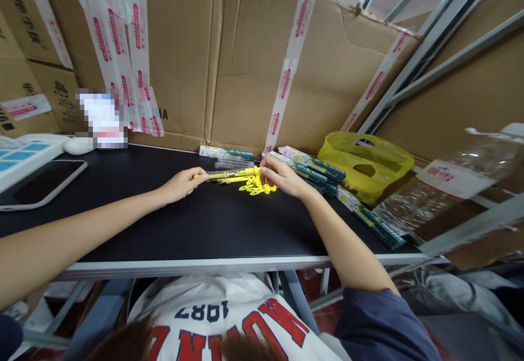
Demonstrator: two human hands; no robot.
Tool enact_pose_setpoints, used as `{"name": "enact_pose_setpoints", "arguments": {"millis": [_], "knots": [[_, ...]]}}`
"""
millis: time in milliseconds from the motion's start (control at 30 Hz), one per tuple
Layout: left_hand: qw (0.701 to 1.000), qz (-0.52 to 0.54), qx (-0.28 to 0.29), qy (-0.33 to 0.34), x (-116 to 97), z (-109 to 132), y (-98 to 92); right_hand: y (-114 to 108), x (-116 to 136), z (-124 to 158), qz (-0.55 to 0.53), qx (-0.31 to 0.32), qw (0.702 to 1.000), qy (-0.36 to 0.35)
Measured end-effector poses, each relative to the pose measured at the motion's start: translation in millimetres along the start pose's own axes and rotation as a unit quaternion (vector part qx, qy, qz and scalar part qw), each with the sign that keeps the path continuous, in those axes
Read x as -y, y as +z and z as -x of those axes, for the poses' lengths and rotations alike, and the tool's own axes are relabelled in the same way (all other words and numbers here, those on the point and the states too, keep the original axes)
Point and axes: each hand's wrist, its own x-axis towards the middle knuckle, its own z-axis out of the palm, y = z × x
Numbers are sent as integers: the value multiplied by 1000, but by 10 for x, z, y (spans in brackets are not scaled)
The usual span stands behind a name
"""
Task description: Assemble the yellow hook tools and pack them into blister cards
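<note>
My left hand (182, 185) pinches the left end of a slim yellow and clear pen-shaped tool (229, 174), which lies nearly level above the black table. At its other end, the fingers of my right hand (282, 174) close round the bright yellow tip; part of that grip is hidden. Just below sits a small heap of loose yellow plastic pieces (256, 187). More slim yellow sticks lie under the held one, partly covered by it. Behind it are several clear plastic tubes (233, 163).
Narrow green and white boxes (307, 167) are stacked at the right, beside a yellow plastic bag (364, 159) and a large clear bottle (446, 178). A phone (41, 184) lies left on the black table (229, 230). Taped cardboard (245, 66) walls the back.
</note>
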Motion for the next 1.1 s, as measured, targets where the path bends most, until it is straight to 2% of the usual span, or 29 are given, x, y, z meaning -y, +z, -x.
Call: {"name": "enact_pose_setpoints", "arguments": {"millis": [100,300,467,633,800,933,1100], "knots": [[1000,2,-1,-1,3,1,4,-1,8,-2,43,-4,999,-4],[1000,0,0,2,23,-8,-2,9,8,0,-3,-3,1000,-1],[1000,-5,2,7,31,-8,-10,12,17,4,51,-1,999,-1],[1000,-2,1,8,33,-9,-7,18,9,8,-8,-4,1000,0],[1000,-3,2,8,35,-8,-5,17,11,6,44,6,999,5],[1000,2,0,4,32,-8,-3,23,9,8,9,-10,1000,7],[1000,5,0,2,36,-11,-4,30,29,13,11,10,1000,7]]}}
